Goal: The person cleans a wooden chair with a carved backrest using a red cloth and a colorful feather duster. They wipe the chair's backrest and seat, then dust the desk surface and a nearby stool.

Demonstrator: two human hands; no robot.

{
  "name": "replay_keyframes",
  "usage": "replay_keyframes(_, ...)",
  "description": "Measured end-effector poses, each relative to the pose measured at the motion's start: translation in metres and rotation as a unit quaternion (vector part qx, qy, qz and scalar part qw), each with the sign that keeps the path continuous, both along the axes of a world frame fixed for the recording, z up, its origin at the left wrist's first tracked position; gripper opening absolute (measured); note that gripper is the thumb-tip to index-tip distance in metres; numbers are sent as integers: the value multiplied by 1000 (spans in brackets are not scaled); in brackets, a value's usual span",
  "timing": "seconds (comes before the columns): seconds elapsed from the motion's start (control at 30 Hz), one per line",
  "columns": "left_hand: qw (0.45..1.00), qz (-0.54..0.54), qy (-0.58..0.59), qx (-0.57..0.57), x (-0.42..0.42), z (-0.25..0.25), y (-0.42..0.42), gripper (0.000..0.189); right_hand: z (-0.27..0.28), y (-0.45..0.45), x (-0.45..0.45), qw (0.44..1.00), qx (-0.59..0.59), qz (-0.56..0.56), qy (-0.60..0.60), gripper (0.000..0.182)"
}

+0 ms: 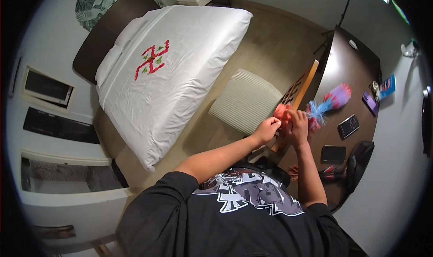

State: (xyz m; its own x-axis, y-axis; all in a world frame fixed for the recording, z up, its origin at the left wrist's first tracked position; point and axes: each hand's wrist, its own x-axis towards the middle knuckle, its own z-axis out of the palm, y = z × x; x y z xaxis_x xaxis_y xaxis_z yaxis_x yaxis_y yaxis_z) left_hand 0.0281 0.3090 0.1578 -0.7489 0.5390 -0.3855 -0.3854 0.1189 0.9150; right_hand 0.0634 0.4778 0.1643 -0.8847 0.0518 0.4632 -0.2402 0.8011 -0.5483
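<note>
A crumpled coral-orange piece of soft material [281, 112] is bunched between my two hands, beside the wooden back [306, 83] of a chair. My left hand [267, 130] pinches its near edge with thumb and fingers curled together. From the other side, my right hand [297, 126] bends its fingers over the material and hides part of it. I cannot tell whether it is cloth or paper. Just past my right hand, a fluffy duster-like bundle [333, 99] in purple, blue and red lies on the dark desk [355, 67].
The chair has a ribbed cream seat [247, 101]. Left of it stands a bed [189, 71] with a red-and-green bent-armed cross pattern [152, 59]. The desk bears a purple phone [370, 103], a dark handheld device [348, 126], a flat black item [333, 154] and a black bag [360, 164].
</note>
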Motion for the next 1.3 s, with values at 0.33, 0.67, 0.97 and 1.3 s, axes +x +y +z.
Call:
replay_keyframes(0.33,989,-25,140,-35,29,1,-2,51,-42,-7,8,982,-157,-95,34,25)
replay_keyframes(0.67,932,-150,237,-231,33,-12,7,97,-61,1,-30,944,-259,-205,29,34)
replay_keyframes(0.97,928,-167,219,-251,31,16,-77,92,-61,-57,-13,967,-220,-124,29,40)
replay_keyframes(1.3,930,-170,189,-266,43,15,-120,92,-47,-120,19,964,-229,-135,-19,37)
